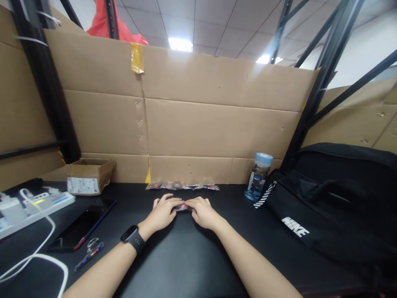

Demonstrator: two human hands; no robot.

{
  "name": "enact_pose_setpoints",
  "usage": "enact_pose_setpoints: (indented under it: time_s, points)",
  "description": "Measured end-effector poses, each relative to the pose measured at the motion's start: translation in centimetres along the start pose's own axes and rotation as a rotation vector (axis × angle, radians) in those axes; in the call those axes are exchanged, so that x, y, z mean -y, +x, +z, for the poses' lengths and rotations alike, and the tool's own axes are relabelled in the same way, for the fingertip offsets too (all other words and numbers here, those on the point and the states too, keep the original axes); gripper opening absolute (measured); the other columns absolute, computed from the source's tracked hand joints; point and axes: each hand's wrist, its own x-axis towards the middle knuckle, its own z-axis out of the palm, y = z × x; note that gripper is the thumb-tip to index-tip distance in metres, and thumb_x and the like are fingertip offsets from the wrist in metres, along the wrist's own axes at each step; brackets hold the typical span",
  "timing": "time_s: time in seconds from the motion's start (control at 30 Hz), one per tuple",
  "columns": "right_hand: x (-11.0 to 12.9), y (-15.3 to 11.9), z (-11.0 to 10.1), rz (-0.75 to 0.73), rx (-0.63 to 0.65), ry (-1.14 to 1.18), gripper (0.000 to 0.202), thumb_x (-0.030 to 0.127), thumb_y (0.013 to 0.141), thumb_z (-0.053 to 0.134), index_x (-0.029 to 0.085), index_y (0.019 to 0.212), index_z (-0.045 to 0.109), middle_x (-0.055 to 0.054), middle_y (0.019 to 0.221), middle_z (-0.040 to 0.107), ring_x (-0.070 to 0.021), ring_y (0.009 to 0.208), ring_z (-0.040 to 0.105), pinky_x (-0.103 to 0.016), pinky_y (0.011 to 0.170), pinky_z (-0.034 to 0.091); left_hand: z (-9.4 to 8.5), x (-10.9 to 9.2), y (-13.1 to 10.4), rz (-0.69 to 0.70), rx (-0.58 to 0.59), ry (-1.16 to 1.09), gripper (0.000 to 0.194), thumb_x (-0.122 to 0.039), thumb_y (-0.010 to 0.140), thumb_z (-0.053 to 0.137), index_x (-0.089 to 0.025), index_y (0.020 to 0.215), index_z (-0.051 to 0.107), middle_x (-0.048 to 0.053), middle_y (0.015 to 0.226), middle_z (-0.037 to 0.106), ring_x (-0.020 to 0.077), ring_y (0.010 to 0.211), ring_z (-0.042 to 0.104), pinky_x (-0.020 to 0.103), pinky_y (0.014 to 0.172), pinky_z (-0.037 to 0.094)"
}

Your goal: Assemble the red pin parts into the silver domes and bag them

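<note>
Both hands meet at a small clear plastic packet (182, 206) with some red in it, low over the black table. My left hand (163, 212) has its fingers closed on the packet's left end; a dark smartwatch (134, 238) is on that wrist. From the other side, my right hand (203, 211) grips the right end, fingers together. The fingers hide much of the packet. Just beyond the hands, a row of shiny clear packets (182, 186) lies along the foot of the cardboard wall (192, 132).
On the left are an open cardboard box (89, 176), a white power strip (37, 211) with cables, a dark tablet (83, 225) and a keychain (89, 255). A water bottle (258, 178) and a black bag (335, 203) stand on the right of the table (186, 265).
</note>
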Motion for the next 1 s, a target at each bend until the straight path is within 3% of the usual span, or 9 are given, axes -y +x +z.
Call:
enact_pose_setpoints:
  time_s: [0.13, 0.27, 0.4, 0.5, 0.7, 0.8, 1.0]
  points:
    - [0.3, 0.0, -0.3, 0.001, 0.034, 0.020, 0.028, 0.023, 0.086, 0.063, 0.029, 0.113, 0.067, -0.002, 0.113, 0.073, -0.0242, 0.107, 0.059, -0.036, 0.088, 0.033, -0.3, 0.8, 0.1, 0.024, 0.114, -0.007, 0.057, -0.015, 0.089, 0.044, -0.044, 0.135, 0.061, 0.002, 0.137, 0.066, 0.0318, 0.137, 0.048, 0.058, 0.108, 0.031]
    - [0.7, 0.0, -0.5, 0.007, 0.022, -0.015, 0.028, 0.039, 0.090, 0.066, 0.029, 0.116, 0.065, -0.003, 0.109, 0.075, -0.0243, 0.104, 0.062, -0.036, 0.087, 0.031, -0.8, 0.8, -0.1, 0.026, 0.122, -0.002, 0.053, -0.022, 0.087, 0.051, -0.041, 0.136, 0.062, 0.004, 0.141, 0.063, 0.0342, 0.140, 0.047, 0.060, 0.111, 0.028]
    - [1.6, 0.4, 0.1, 0.033, -0.053, -0.191, 0.038, 0.026, 0.090, 0.064, 0.027, 0.128, 0.058, -0.007, 0.104, 0.076, -0.0259, 0.102, 0.063, -0.040, 0.090, 0.030, -0.9, 0.1, -0.3, 0.042, 0.151, 0.002, 0.052, -0.026, 0.087, 0.051, -0.037, 0.137, 0.061, 0.006, 0.142, 0.062, 0.0340, 0.138, 0.048, 0.058, 0.112, 0.029]
    - [2.1, 0.8, 0.9, 0.016, -0.077, -0.329, 0.025, 0.016, 0.091, 0.056, 0.022, 0.114, 0.062, -0.009, 0.095, 0.076, -0.0251, 0.096, 0.063, -0.041, 0.091, 0.029, -0.9, 0.2, -0.5, 0.042, 0.167, 0.005, 0.055, -0.030, 0.089, 0.050, -0.033, 0.145, 0.054, 0.009, 0.149, 0.055, 0.0333, 0.140, 0.045, 0.057, 0.112, 0.031]
    - [1.7, 1.5, 1.4, 0.065, -0.154, -0.413, 0.027, 0.009, 0.094, 0.045, 0.018, 0.109, 0.065, -0.011, 0.088, 0.075, -0.0233, 0.088, 0.063, -0.041, 0.092, 0.028, -3.2, 3.0, -1.3, -0.109, 0.234, 0.042, 0.061, -0.053, 0.091, 0.049, -0.029, 0.147, 0.051, 0.012, 0.160, 0.040, 0.0376, 0.148, 0.033, 0.065, 0.114, 0.026]
    - [2.2, 4.1, 1.0, 0.056, -0.201, -0.417, 0.029, 0.010, 0.097, 0.043, 0.018, 0.112, 0.065, -0.011, 0.091, 0.075, -0.0230, 0.089, 0.064, -0.040, 0.092, 0.028, -4.3, 4.3, -1.3, -0.151, 0.270, 0.046, 0.061, -0.052, 0.090, 0.049, -0.033, 0.148, 0.049, 0.008, 0.162, 0.036, 0.0374, 0.150, 0.029, 0.068, 0.113, 0.024]
    - [5.6, 13.9, 2.1, 0.019, -0.170, -0.457, 0.033, 0.014, 0.100, 0.041, 0.018, 0.123, 0.063, -0.014, 0.105, 0.076, -0.0255, 0.103, 0.064, -0.041, 0.096, 0.029, -3.6, 5.1, -0.7, -0.136, 0.226, 0.006, 0.063, -0.053, 0.091, 0.048, -0.032, 0.150, 0.047, 0.007, 0.164, 0.032, 0.0371, 0.152, 0.023, 0.065, 0.116, 0.023]
